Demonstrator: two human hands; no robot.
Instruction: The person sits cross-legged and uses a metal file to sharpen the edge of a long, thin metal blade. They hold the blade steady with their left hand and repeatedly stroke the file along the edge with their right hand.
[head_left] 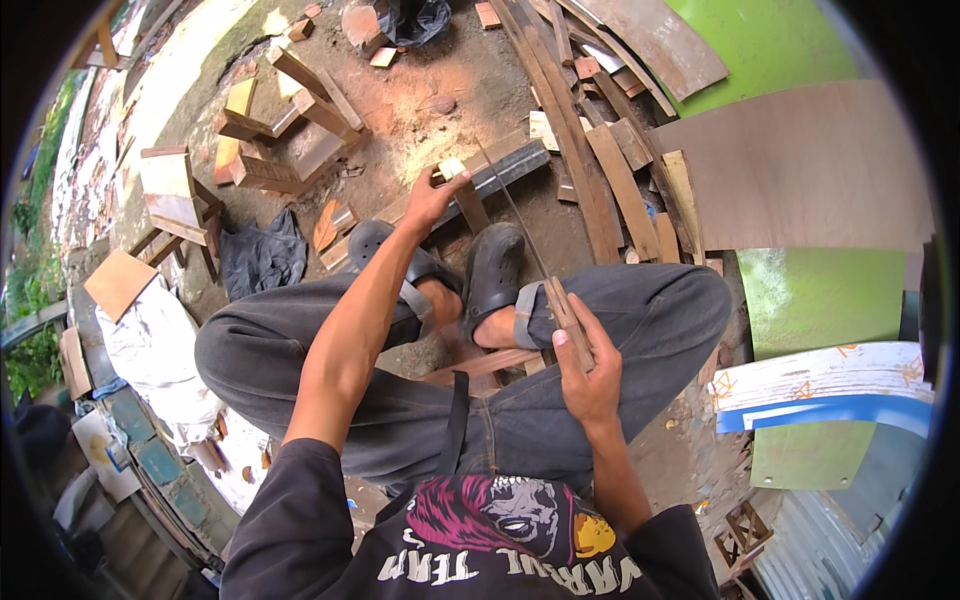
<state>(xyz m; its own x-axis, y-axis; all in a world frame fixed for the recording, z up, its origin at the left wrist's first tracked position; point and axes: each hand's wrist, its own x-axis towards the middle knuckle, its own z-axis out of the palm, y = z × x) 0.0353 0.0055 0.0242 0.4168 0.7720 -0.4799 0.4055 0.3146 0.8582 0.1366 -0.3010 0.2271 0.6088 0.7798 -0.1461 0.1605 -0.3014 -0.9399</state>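
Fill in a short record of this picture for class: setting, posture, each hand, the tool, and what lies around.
Setting: outdoor dirt ground strewn with wood offcuts
Posture: person seated, knees bent, dark clogs on the feet
Left hand: gripping a small wooden piece laid across a dark beam
Right hand: closed on the wooden handle of a handsaw, whose blade reaches to the piece
Around: planks, brown board, green sheet, dark cloth

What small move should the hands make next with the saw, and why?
Probably a slow forward push by the right hand: it grips the saw, whose blade tip sits at the wood piece that the left hand pins on the dark beam.
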